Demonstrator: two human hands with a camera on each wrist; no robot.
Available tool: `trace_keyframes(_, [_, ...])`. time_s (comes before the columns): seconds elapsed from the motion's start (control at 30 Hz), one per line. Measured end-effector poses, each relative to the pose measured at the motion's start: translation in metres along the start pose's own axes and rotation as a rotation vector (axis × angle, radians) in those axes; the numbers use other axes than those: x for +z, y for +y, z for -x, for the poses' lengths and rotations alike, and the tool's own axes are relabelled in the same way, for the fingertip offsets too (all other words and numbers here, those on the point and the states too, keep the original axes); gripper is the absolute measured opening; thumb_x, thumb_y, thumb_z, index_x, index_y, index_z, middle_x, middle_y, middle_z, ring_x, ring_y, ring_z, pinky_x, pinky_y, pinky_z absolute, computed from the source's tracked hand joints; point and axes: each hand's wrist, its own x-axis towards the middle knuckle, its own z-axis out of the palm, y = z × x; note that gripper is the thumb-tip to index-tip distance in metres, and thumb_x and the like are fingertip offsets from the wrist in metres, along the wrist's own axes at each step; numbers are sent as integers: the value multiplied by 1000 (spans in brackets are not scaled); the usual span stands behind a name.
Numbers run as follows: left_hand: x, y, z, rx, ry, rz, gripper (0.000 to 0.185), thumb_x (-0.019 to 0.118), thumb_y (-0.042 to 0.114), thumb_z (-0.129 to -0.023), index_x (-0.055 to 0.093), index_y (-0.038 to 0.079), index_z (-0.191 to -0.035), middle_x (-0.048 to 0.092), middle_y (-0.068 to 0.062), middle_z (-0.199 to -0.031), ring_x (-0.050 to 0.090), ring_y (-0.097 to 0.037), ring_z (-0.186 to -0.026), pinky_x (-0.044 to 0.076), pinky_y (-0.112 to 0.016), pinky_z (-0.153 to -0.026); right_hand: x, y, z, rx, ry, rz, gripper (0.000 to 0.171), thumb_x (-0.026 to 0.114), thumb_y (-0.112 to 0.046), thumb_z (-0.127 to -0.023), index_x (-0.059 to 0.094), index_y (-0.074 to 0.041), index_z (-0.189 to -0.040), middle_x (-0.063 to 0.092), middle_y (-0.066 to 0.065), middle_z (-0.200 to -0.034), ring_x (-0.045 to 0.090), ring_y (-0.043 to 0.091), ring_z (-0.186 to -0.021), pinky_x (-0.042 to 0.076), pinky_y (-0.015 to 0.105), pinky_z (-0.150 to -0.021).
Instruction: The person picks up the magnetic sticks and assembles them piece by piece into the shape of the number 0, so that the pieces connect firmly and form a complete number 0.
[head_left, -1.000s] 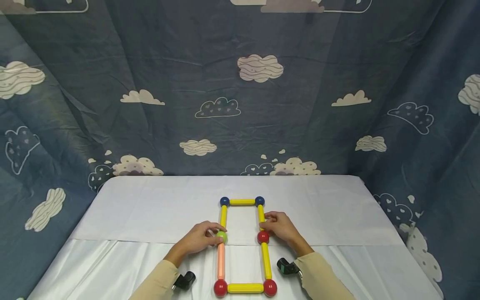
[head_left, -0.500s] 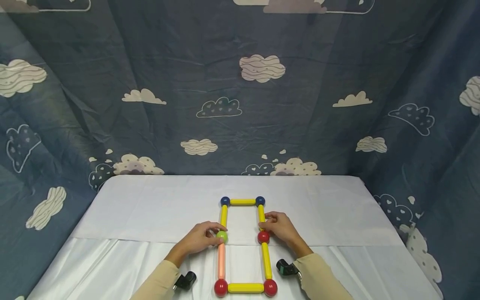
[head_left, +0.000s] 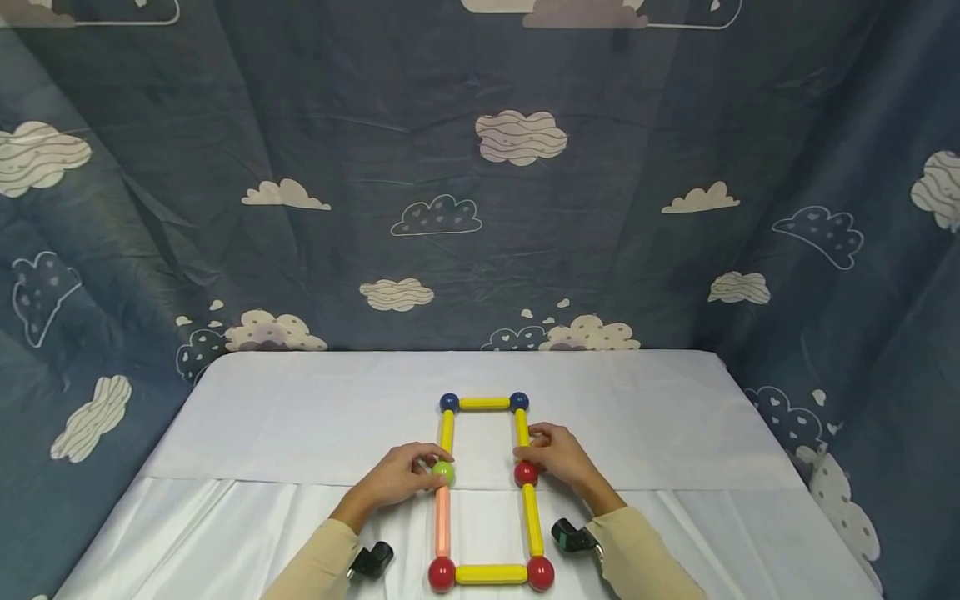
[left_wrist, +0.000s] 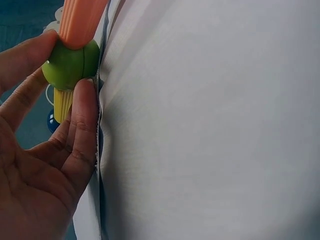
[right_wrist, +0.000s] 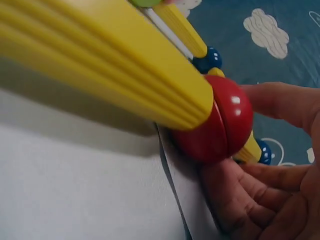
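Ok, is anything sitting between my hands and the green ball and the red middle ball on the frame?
Nothing visible does. The left hand already pinches the green ball between thumb and finger. The right hand has its fingers against the red middle ball and the yellow rod just beyond it.

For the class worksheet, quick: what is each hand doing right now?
Left hand: pinches the green ball between thumb and finger.
Right hand: fingers curled round the red ball and the yellow stick beside it.
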Motion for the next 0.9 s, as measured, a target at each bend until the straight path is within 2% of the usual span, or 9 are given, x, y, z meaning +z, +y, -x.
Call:
trace_keyframes(0.13, [1, 0, -2, -5, 2, 1, 28, 74, 24, -85, 68, 18, -111, 60, -4, -102, 53, -15, -76, 45, -29, -64, 2, -3, 6, 9, 15, 45, 69, 80, -20, -79, 47, 2, -135, 55, 8, -89, 53, 17, -72, 48, 26, -66])
trace_keyframes(0.3, [0, 0, -2, -9, 8, -3, 27, 75, 25, -84, 68, 18, -110, 59, -4, -103, 53, -16, -78, 46, -30, -65, 7, -2, 11, -44, 8, 39, 80, 83, -17, -75, 40, 3, -140, 53, 8, -90, 57, 15, -70, 51, 27, -68])
trace_keyframes(0.6, [-1, -2, -2, 8, 1, -9, 28, 74, 25, -85, 68, 18, -111, 60, -4, -102, 54, -15, -77, 46, -30, -64, 7, -1, 14, -66, -7, 21, 76, 81, -11, -75, 42, 4, -138, 57, 7, -87, 58, 14, -66, 54, 28, -67])
trace_keyframes(0.9, [-1, 0, -2, -11, 10, -1, 27, 74, 24, -84, 68, 18, -110, 59, -4, -101, 52, -16, -76, 44, -30, -63, 8, 0, 15, -113, -28, -17, 70, 75, -3, -78, 42, 7, -138, 59, 7, -83, 62, 15, -64, 55, 29, -66])
